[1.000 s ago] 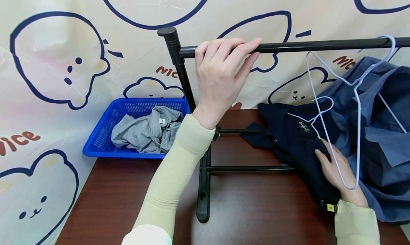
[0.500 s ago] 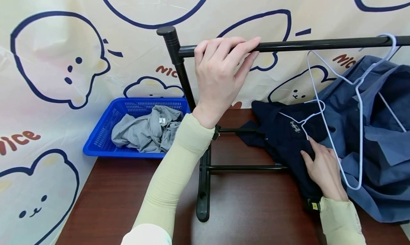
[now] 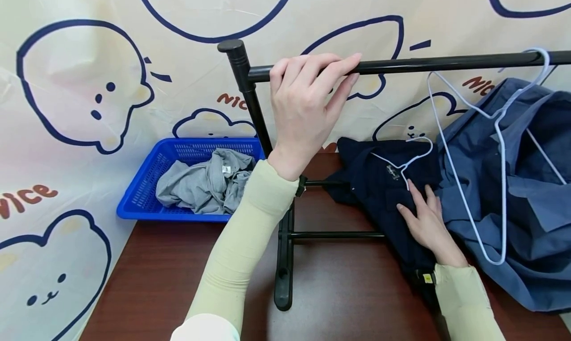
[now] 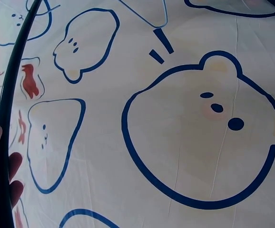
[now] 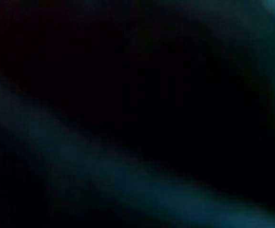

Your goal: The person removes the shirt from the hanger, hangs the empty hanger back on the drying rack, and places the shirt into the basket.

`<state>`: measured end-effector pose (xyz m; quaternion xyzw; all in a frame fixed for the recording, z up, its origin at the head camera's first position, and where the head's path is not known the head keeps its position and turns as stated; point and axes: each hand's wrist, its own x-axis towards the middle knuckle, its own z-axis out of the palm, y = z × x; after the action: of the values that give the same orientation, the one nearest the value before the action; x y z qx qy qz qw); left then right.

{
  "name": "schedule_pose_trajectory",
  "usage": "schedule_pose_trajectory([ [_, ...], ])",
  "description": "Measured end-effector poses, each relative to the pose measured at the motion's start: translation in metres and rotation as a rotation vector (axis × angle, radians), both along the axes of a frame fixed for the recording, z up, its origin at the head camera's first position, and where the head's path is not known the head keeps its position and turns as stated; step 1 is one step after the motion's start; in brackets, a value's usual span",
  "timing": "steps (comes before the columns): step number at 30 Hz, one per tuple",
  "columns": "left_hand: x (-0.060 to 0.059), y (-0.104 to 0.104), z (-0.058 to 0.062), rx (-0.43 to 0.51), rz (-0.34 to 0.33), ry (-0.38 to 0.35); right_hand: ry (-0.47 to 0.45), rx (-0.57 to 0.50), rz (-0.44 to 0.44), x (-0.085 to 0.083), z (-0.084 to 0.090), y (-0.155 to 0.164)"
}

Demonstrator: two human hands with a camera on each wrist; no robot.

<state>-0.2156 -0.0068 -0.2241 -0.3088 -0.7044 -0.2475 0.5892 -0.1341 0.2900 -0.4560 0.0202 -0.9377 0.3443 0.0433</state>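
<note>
Gently does it with the dark shirt (image 3: 379, 202), right of the middle of the frame: I think flat, soft fingers would work best, so the cloth does not bunch up. It would help to mind the small white hanger (image 3: 403, 167) lying in the neck of the shirt, as its hook could catch on things. The big white hanger (image 3: 503, 182), hung at the upper right of the frame, dangles close by, so an arm could bump it. The left hand (image 3: 305, 103), at the upper middle, has its fingers and thumb curled round the black bar (image 3: 424, 65), and a firm hold there should stop wobbles. The right hand (image 3: 426, 224) lies on the shirt with its fingers spread and fairly straight, though the right wrist view is nearly black, so I can't tell how hard it presses. Most of the shirt spreads up and left from that hand. The small hanger's neck is just above its fingertips, and the left hand is well apart from the shirt.
</note>
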Motion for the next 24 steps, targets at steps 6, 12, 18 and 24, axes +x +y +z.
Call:
schedule_pose_trajectory([
  [6,0.000,-0.002,0.000,0.001,0.002,0.002,-0.148,-0.014,-0.006,-0.024,-0.007,0.003],
  [12,0.001,-0.005,-0.001,-0.008,0.004,-0.009,-0.099,0.016,-0.003,-0.032,-0.011,0.001],
  [18,0.009,-0.009,-0.003,-0.040,-0.072,-0.046,-0.046,0.006,-0.013,-0.032,-0.012,-0.003],
  [24,0.028,-0.007,-0.016,0.027,-0.227,0.038,0.056,0.005,-0.077,-0.025,-0.007,-0.014],
])
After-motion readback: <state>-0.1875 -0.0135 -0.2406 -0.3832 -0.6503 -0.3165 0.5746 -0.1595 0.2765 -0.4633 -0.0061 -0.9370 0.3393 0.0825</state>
